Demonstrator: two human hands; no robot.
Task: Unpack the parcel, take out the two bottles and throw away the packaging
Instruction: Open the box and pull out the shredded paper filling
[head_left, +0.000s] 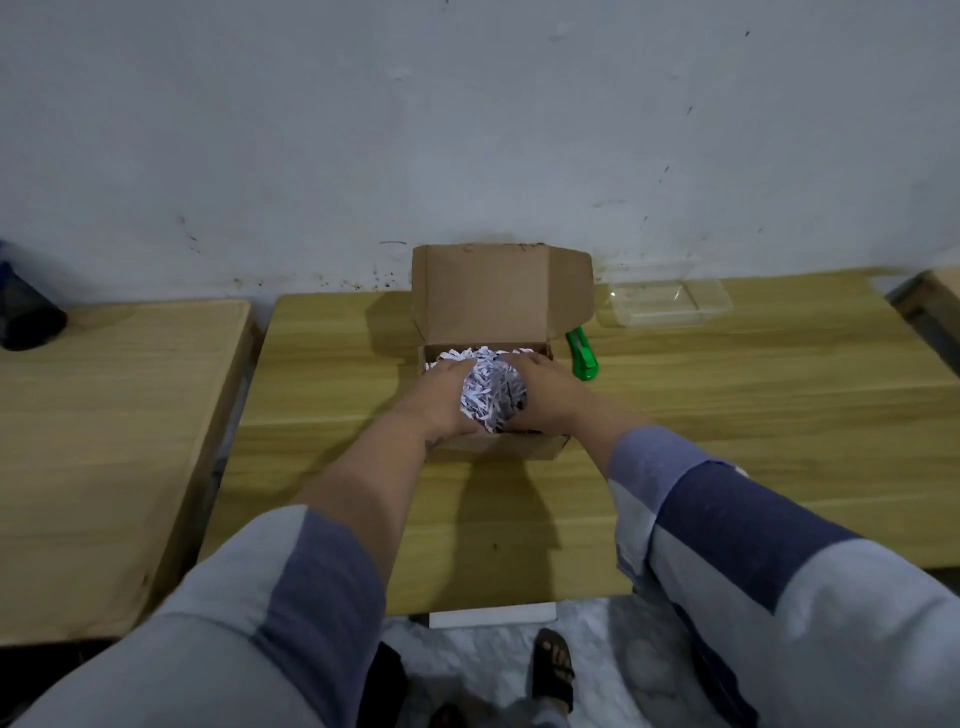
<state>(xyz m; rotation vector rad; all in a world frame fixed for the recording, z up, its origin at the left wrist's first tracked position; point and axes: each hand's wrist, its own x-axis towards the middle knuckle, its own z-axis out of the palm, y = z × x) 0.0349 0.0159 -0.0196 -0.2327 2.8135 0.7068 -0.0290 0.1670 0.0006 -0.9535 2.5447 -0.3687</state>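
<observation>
A brown cardboard box (498, 301) stands open on the wooden table (701, 415), its lid flap upright against the wall. White shredded paper (493, 397) fills it. My left hand (441, 397) and my right hand (545, 397) are both inside the box, cupped around a clump of the shredded paper from either side. No bottle shows; the paper and my hands hide whatever lies beneath.
A green box cutter (583, 354) lies just right of the box. A clear plastic container (662, 304) sits at the back right by the wall. A second wooden table (104, 441) stands to the left with a dark object (28, 312) on it. A sandalled foot (555, 667) shows below.
</observation>
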